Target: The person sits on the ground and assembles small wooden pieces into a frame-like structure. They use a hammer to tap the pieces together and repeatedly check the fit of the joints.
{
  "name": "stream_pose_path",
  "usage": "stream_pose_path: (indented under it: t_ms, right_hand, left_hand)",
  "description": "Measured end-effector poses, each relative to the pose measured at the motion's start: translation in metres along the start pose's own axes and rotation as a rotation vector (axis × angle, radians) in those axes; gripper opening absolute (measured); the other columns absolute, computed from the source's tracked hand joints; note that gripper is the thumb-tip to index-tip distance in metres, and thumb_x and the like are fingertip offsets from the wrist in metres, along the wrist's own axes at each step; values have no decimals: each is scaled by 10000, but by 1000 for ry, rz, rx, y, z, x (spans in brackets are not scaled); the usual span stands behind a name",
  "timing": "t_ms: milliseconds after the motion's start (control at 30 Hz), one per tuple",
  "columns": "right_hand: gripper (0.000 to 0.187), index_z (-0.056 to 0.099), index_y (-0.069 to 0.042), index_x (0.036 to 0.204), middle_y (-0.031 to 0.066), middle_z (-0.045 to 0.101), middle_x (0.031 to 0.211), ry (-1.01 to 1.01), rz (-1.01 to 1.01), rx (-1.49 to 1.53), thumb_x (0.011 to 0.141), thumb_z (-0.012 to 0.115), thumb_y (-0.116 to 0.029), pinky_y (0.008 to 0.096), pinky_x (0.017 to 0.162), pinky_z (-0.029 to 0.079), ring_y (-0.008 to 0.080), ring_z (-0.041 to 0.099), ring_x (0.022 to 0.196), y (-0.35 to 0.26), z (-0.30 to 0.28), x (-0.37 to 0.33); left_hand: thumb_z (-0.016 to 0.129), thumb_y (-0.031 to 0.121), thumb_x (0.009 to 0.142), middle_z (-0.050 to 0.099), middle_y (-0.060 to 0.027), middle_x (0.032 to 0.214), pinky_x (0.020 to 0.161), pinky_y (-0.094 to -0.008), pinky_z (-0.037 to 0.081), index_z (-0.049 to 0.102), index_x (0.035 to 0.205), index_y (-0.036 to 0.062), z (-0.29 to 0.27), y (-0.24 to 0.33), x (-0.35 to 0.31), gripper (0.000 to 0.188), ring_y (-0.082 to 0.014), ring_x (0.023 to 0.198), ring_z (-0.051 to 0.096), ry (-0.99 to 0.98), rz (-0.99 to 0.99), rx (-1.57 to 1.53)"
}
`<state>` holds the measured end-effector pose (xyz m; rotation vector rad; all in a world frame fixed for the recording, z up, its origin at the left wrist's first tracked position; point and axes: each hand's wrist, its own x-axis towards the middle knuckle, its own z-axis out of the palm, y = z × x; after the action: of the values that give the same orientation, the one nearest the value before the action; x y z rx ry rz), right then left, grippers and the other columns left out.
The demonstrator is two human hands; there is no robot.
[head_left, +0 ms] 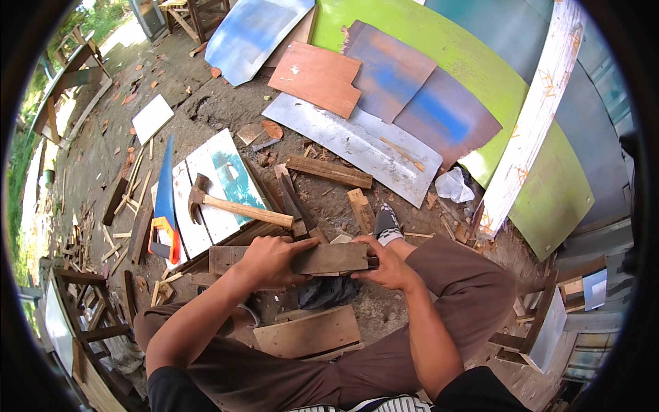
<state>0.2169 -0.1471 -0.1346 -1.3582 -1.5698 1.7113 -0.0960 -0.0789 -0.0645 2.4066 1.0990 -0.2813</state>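
A short weathered wooden block (333, 259) is held level above the ground in front of me. My left hand (271, 261) grips its left end, with the index finger stretched along the upper edge. My right hand (388, 266) closes on the right end, thumb below and fingers on top. Left of my left hand, a piece of plank (225, 259) shows; I cannot tell whether it joins the block. A claw hammer (240, 207) lies on a white-and-teal painted wooden top (213, 172), beside a blue-bladed handsaw (163, 206) with an orange handle.
Wood offcuts (329, 172) and leaves litter the dirt. Another plank (309, 333) lies between my legs. Ahead are a brown plywood piece (316, 79), a grey-white board (357, 144) and a large green panel (473, 55). A long white-painted beam (532, 123) leans at the right.
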Motion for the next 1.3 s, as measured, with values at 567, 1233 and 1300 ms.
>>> stream_pose_path:
  t_ms: [567,1233,1300]
  right_hand:
    - [951,396,-220,1637,126,539,1563,61,13,41,851,901,-40,447,1214,432,315,511,1472,9,9,-3]
    - [974,321,-156,1674,148,450,1658,89,-77,-71,869,854,-24,420,1264,322,300,416,1541,7,21,-22]
    - [1030,236,-168,1707,162,401,1695,98,-111,-140,883,836,-14,417,1274,302,309,381,1566,6,26,-23]
  left_hand:
    - [842,487,814,774,-196,965,795,-501,600,519,1587,231,-1,-6,1,876,-399,907,757,12,88,-21]
    - [853,499,763,776,-185,923,765,-496,605,516,1598,288,6,-3,8,925,-391,869,762,-18,105,39]
    - [854,505,761,777,-185,931,763,-491,604,516,1599,288,5,-3,7,930,-386,872,763,-36,96,48]
